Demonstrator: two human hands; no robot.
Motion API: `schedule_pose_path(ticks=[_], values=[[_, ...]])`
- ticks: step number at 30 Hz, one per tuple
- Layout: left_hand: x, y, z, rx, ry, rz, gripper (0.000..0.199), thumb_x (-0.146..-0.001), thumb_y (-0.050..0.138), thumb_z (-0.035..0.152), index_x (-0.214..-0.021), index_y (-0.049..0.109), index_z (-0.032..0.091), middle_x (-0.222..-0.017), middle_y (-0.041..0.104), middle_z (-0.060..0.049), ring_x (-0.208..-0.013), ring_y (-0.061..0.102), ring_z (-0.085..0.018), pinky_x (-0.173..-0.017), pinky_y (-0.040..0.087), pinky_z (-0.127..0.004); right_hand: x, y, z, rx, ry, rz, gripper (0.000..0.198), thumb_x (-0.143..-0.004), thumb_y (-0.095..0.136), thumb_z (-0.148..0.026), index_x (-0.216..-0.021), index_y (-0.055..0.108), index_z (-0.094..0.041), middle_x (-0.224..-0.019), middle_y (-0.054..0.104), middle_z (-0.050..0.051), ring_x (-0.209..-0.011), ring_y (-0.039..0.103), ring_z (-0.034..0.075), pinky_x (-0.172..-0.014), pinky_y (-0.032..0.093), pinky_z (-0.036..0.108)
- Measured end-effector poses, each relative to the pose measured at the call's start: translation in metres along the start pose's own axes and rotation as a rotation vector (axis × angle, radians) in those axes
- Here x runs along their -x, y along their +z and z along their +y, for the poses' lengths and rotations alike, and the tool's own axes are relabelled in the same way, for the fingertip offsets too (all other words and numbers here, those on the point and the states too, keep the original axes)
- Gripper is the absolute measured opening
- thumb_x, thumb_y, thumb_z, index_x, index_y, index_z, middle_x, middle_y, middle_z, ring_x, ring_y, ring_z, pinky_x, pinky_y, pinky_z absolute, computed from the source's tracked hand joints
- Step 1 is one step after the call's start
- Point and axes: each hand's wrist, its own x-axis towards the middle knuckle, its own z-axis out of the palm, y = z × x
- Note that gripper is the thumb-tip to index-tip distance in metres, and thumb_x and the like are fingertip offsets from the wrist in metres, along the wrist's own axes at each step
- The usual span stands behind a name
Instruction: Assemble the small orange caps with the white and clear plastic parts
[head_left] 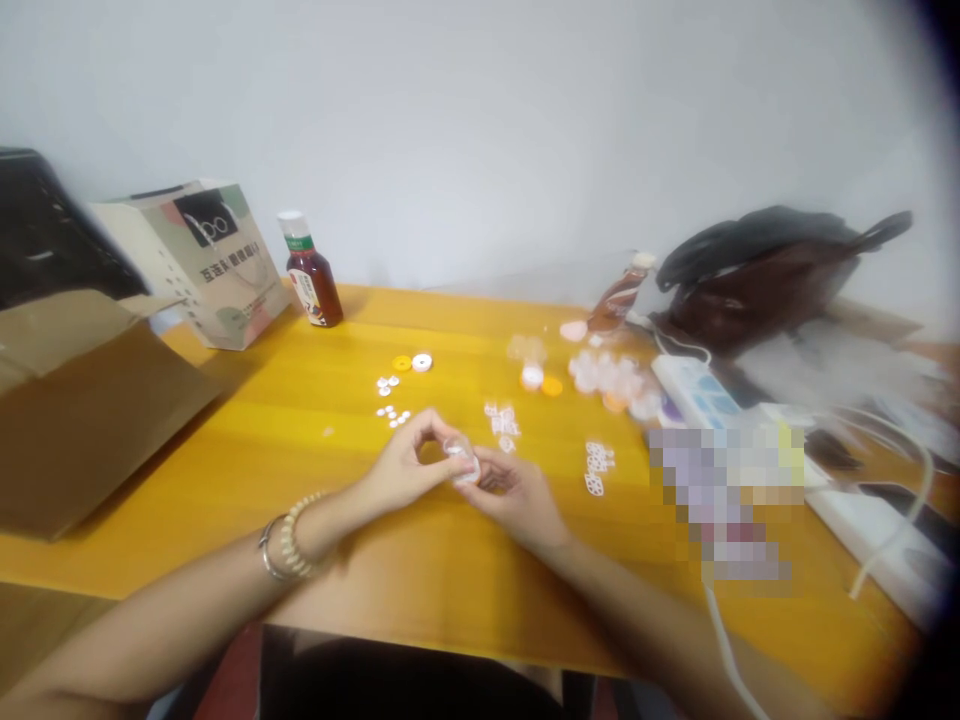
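Observation:
My left hand (409, 460) and my right hand (517, 492) meet over the middle of the table, both closed on one small round whitish piece (463, 463). It looks partly clear, and fingers hide some of it. Just beyond my hands lie small white discs (394, 415) and a group of flat white cut-out pieces (502, 420). More white cut-outs (595, 470) rest to the right of my right hand. Farther back are an orange disc (402, 363) with a white round piece (422, 362) beside it, and another white round piece (532, 376) beside an orange one (552, 386).
An open cardboard box (97, 420), a paper bag (225, 270) and a dark red bottle (311, 280) stand left. Rightward are clear round pieces (607, 375), a tilted bottle (621, 295), a dark bag (765, 270), a white power strip (697, 390) and cables (724, 640).

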Motion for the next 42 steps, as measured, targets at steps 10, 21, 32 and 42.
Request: schedule_pose_path(ticks=[10,21,32,42], values=[[-0.005,-0.012,0.004,0.405,-0.117,-0.332,0.031,-0.083,0.056,0.03,-0.11,0.055,0.016,-0.11,0.059,-0.012,-0.094,0.058,-0.02,-0.082,0.044,-0.034,-0.001,-0.004,0.009,-0.379,0.192,-0.131,0.022,-0.066,0.069,-0.035,-0.069,0.063,-0.014,-0.054,0.06,-0.001,-0.045,0.052,0.007,-0.048,0.041,0.02],[-0.004,-0.005,0.0,0.368,-0.141,-0.194,0.025,-0.077,0.063,0.029,-0.099,0.061,0.017,-0.086,0.063,-0.005,-0.073,0.058,-0.013,-0.07,0.045,-0.026,-0.003,-0.004,0.005,-0.291,0.195,-0.113,0.021,-0.067,0.068,-0.034,-0.072,0.062,-0.015,-0.054,0.059,-0.003,-0.045,0.05,0.007,-0.047,0.038,0.02],[-0.004,-0.012,0.007,0.363,-0.115,-0.358,0.037,-0.083,0.055,0.03,-0.119,0.053,0.02,-0.115,0.059,-0.012,-0.093,0.06,-0.019,-0.083,0.045,-0.034,-0.003,-0.004,0.009,-0.319,0.161,-0.117,0.02,-0.067,0.069,-0.034,-0.07,0.062,-0.015,-0.055,0.058,-0.003,-0.045,0.05,0.006,-0.048,0.039,0.019],[-0.002,-0.002,-0.002,-0.062,-0.027,0.001,0.025,-0.069,0.07,0.028,-0.084,0.054,0.015,-0.079,0.058,-0.002,-0.075,0.054,-0.013,-0.073,0.043,-0.028,-0.003,0.0,0.0,-0.099,0.078,-0.039,0.023,-0.068,0.067,-0.032,-0.085,0.064,-0.017,-0.06,0.054,-0.004,-0.054,0.047,0.007,-0.054,0.041,0.021]])
